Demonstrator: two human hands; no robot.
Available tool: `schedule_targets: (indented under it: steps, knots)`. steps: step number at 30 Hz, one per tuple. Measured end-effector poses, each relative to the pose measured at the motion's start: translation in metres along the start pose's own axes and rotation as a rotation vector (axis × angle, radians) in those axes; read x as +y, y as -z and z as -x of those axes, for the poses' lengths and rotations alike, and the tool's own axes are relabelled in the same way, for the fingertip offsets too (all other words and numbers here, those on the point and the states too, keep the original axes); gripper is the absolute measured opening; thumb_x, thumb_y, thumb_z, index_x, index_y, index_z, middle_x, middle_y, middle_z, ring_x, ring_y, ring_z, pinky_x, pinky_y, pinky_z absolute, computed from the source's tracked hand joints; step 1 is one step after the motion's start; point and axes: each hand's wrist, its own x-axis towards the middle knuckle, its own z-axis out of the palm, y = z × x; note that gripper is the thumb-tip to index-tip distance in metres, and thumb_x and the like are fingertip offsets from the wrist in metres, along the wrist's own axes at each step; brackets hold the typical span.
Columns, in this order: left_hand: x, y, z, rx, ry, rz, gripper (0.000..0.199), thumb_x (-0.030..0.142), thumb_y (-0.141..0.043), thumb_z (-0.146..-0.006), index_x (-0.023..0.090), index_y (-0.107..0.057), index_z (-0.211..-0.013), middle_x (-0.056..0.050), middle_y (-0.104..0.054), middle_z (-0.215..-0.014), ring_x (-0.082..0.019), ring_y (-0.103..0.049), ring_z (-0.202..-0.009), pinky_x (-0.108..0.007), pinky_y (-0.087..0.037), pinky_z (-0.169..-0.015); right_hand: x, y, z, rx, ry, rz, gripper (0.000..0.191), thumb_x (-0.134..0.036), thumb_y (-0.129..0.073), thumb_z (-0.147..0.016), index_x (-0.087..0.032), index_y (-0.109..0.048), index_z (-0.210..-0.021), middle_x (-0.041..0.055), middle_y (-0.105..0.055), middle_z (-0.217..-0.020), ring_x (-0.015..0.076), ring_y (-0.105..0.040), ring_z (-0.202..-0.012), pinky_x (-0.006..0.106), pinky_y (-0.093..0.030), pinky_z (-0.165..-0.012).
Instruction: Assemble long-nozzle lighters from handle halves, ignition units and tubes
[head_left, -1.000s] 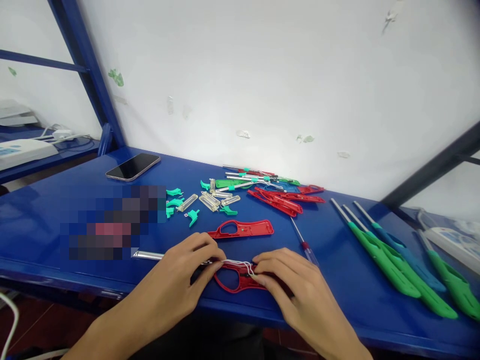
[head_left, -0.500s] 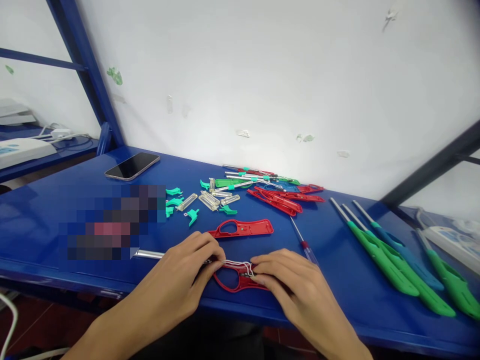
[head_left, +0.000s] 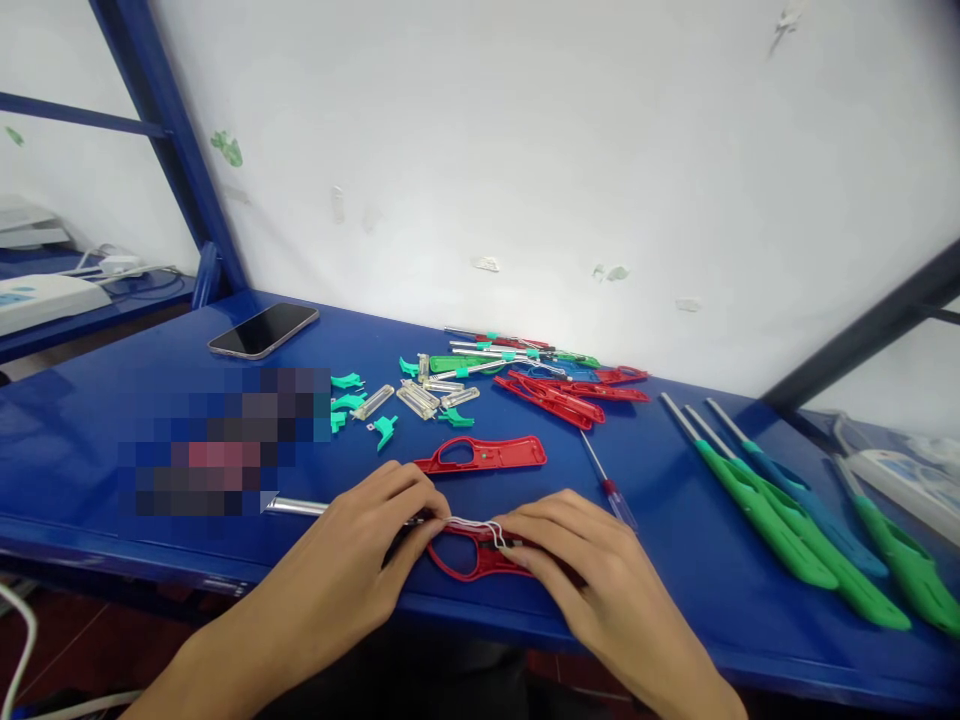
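Note:
At the table's front edge lies an open red lighter shell [head_left: 454,572], its oval trigger opening facing up. White wires [head_left: 480,523] run along its upper edge. My left hand [head_left: 386,535] is closed over the shell's left end, thumb and forefinger pinched at the wires. Beyond that hand a metal tube [head_left: 296,506] sticks out to the left. My right hand [head_left: 585,550] is closed on the shell's right part, its fingertips against the looped wire ends. What lies under the right palm is hidden. Just behind, the matching red half shell [head_left: 506,454] lies flat.
Turquoise triggers [head_left: 385,432] and clear fuel tanks [head_left: 417,400] lie behind my left hand. Red shells [head_left: 555,398] are heaped by the wall. A screwdriver [head_left: 615,500] and several assembled lighters [head_left: 772,515] lie right. A phone [head_left: 264,331] lies back left; a blurred patch covers the left.
The white wires between my hands have shifted slightly, and my right fingers have edged a little left and up. Both hands keep their hold.

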Motion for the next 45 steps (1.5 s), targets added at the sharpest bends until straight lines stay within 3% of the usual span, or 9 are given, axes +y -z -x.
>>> schedule_targets:
  steps: [13,31,45]
  knots:
    - [-0.0004,0.0004,-0.0001,0.010,-0.004,0.000,0.020,0.028,-0.047,-0.111,0.030,-0.065,-0.105,0.000,-0.067,-0.109,-0.021,-0.063,-0.103,-0.033,-0.050,-0.092,-0.0008,0.0019,-0.0023,-0.004,-0.052,-0.130,0.015,-0.018,-0.064,-0.104,-0.028,-0.073,-0.111,-0.0012,-0.079,-0.109,0.0196,-0.071,-0.097,0.031,-0.055,-0.087]
    - [-0.0001,-0.0002,0.0004,0.018,-0.002,-0.004,0.019,0.028,-0.048,-0.111,0.030,-0.066,-0.105,0.001,-0.067,-0.111,-0.019,-0.064,-0.103,-0.031,-0.050,-0.093,0.0026,-0.0009,0.0001,0.037,-0.038,-0.115,0.013,-0.021,-0.063,-0.105,-0.026,-0.075,-0.107,0.0003,-0.079,-0.109,0.0203,-0.072,-0.097,0.034,-0.055,-0.089]
    - [0.0010,0.0022,-0.0004,0.042,-0.007,0.000,0.016,0.027,-0.051,-0.110,0.029,-0.065,-0.103,0.001,-0.066,-0.106,-0.018,-0.065,-0.098,-0.030,-0.049,-0.089,0.0018,-0.0001,0.0016,-0.003,-0.155,-0.143,0.009,-0.024,-0.064,-0.105,-0.029,-0.071,-0.103,-0.0017,-0.076,-0.108,0.0195,-0.069,-0.100,0.032,-0.054,-0.090]
